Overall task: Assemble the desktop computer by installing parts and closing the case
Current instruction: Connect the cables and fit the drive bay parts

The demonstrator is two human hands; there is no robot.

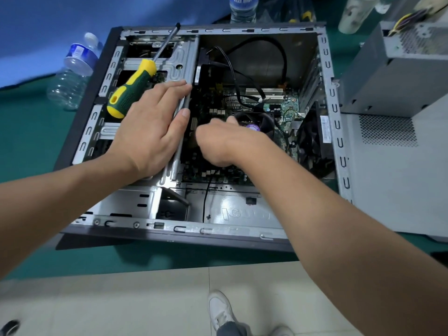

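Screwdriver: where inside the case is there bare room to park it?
Bare case floor between the motherboard and the near rim. Crowded: the drive cage under the screwdriver, and cables beside the fan.

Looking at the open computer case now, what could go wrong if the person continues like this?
The screwdriver lies loose on the drive cage beside the left hand; a nudge could send it onto the motherboard. The right hand works close to the CPU fan and black cables, which it might snag.
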